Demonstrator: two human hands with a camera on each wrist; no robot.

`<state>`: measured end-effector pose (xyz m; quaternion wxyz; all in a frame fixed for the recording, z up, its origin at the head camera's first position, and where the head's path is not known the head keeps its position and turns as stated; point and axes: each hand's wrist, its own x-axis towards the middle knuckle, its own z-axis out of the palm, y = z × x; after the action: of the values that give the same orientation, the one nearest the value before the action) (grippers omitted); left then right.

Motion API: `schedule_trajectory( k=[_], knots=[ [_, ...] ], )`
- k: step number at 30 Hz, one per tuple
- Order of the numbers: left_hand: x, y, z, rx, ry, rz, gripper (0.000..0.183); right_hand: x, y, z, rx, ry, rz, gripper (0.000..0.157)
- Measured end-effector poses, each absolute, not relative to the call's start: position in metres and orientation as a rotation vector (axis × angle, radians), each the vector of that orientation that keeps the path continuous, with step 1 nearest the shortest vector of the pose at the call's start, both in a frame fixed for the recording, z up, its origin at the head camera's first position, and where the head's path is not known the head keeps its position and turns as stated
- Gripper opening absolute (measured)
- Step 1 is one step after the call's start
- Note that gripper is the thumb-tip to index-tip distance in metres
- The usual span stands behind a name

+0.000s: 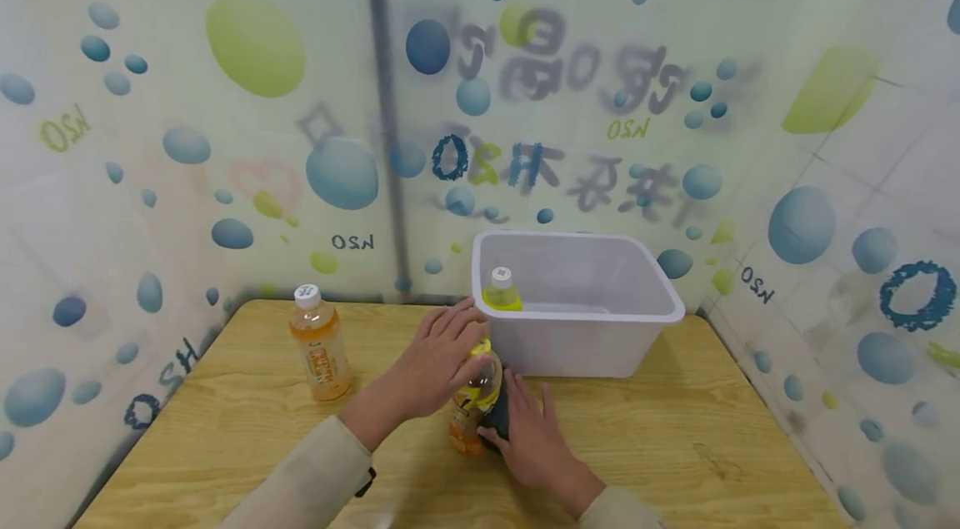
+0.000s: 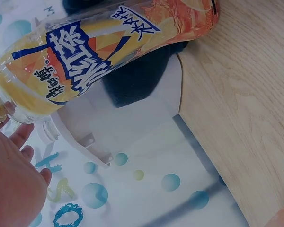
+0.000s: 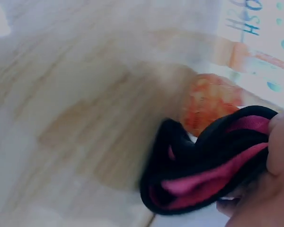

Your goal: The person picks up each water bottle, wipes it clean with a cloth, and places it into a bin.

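Note:
A clear iced tea bottle (image 1: 467, 421) with a yellow and orange label stands on the table in front of a bin. My left hand (image 1: 442, 358) grips it around the yellow cap and neck. Its label (image 2: 75, 56) faces the left wrist camera. My right hand (image 1: 536, 437) holds a folded black cloth (image 3: 203, 165) with a pink inner side against the bottle's right side. In the head view most of the cloth is hidden behind the bottle and fingers.
The white plastic bin (image 1: 570, 346) stands at the back right, with a white-capped bottle of yellow liquid (image 1: 502, 291) inside its left end. An orange drink bottle (image 1: 322, 350) stands upright at the table's left. Patterned curtains (image 1: 255, 46) surround the wooden table (image 1: 660, 446).

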<state>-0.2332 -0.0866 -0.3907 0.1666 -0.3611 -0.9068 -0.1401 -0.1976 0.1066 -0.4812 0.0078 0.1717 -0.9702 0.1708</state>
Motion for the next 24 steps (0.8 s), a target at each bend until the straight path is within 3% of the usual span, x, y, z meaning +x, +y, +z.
schedule_trajectory(
  k=[13,20,24],
  knots=[
    [-0.234,-0.086,-0.389,-1.04,-2.542,-0.372,0.03,-0.201,0.111,-0.503,0.565,-3.122,0.199,0.08],
    [-0.233,-0.085,-0.381,-1.122,-2.509,-0.482,0.022,-0.199,0.128,-0.482,0.549,-2.997,0.336,0.071],
    [-0.232,-0.087,-0.377,-1.126,-2.55,-0.529,0.03,-0.199,0.138,-0.463,0.511,-2.965,0.395,0.071]
  ],
)
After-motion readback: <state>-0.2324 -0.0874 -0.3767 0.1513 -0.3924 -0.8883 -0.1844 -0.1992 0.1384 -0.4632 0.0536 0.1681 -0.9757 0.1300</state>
